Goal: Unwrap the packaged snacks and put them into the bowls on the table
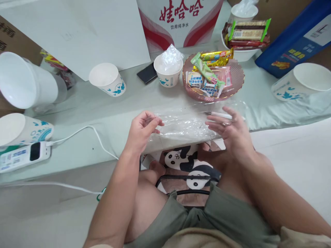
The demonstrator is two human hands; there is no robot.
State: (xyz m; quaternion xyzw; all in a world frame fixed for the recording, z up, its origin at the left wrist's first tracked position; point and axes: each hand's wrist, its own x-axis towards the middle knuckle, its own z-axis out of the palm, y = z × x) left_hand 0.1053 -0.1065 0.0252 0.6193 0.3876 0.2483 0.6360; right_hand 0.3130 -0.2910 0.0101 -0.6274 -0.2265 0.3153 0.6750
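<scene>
A crinkled clear plastic bag (pixel 181 127) stretches along the front edge of the table. At its left end, my left hand (pixel 144 129) pinches the plastic between thumb and fingers. My right hand (pixel 234 132) is over the bag's right end, palm turned inward, its fingers stretched out and apart. A slim white pen-like stick (pixel 221 115) shows behind those fingers; whether it touches them I cannot tell. Just beyond the bag stands a pink glass bowl (pixel 188 91) with wrapped snacks (pixel 207 70) in it.
A paper cup (pixel 169 81) holds crumpled clear plastic, with a dark phone (pixel 147 73) beside it. Other paper cups (pixel 107 79) stand left and right. A white power bank (pixel 24 156) with a cable lies at left. Boxes (pixel 181 24) line the back, near a snack-filled white bowl (pixel 241 55).
</scene>
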